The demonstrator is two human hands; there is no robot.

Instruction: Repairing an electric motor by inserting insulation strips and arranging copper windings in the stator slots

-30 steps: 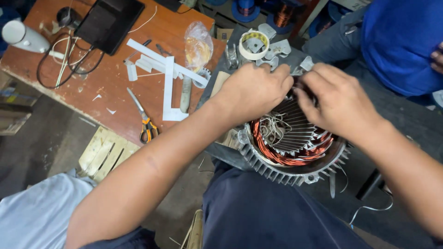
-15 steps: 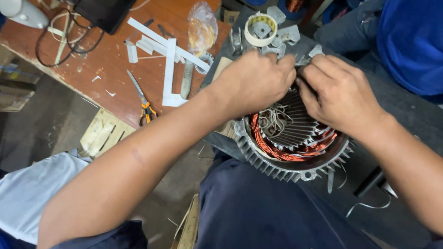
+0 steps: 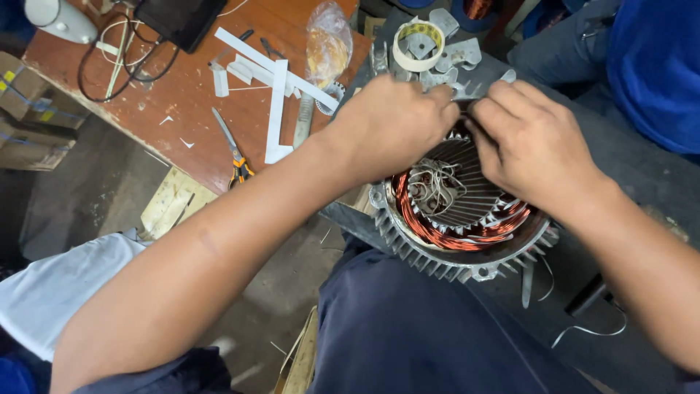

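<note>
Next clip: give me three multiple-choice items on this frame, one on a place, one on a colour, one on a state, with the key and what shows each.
1. Where do the pliers lie?
A. on the wooden table
B. inside the motor stator
C. on the person's lap

2. What colour are the stator windings?
A. green
B. copper-orange
C. white

3. What are both hands doing?
A. resting flat on the table
B. working together at the stator's far rim
C. holding the tape roll

Key:
1 A, the pliers lie on the wooden table.
2 B, the windings are copper-orange.
3 B, left hand and right hand meet at the motor stator rim.
</note>
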